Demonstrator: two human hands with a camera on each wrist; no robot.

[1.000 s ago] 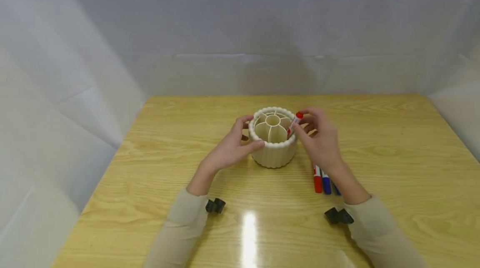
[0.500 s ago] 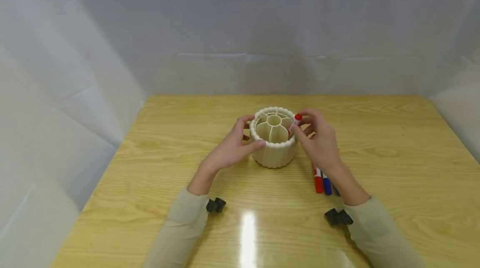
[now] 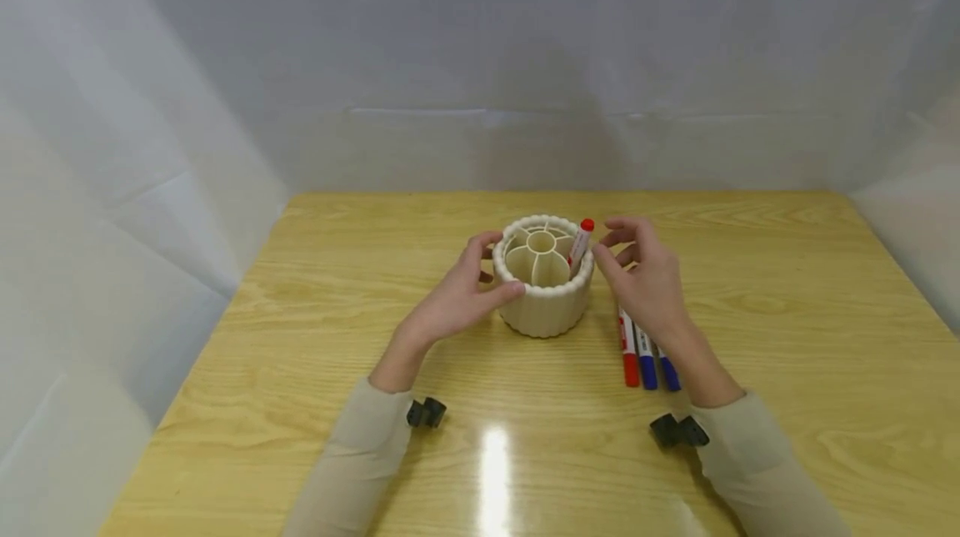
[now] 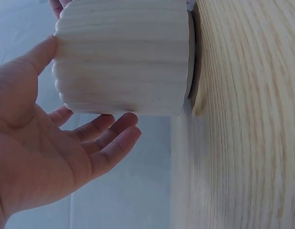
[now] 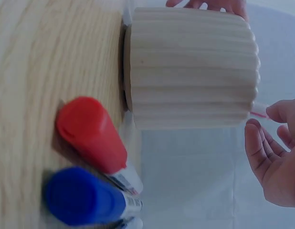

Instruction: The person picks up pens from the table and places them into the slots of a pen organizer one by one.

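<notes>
one red marker (image 3: 581, 242) standing in holder (image 3: 543, 303), left hand (image 3: 459, 300) cupping it, right hand (image 3: 647, 284) released beside; three markers (image 3: 645, 353) left near right.

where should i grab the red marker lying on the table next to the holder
Pinch the red marker across its white barrel near the middle, coming from straight above. It lies flat on the table with a blue marker tight against its right side, so only the left side and the top are free. The holder is close to its far end.
</notes>
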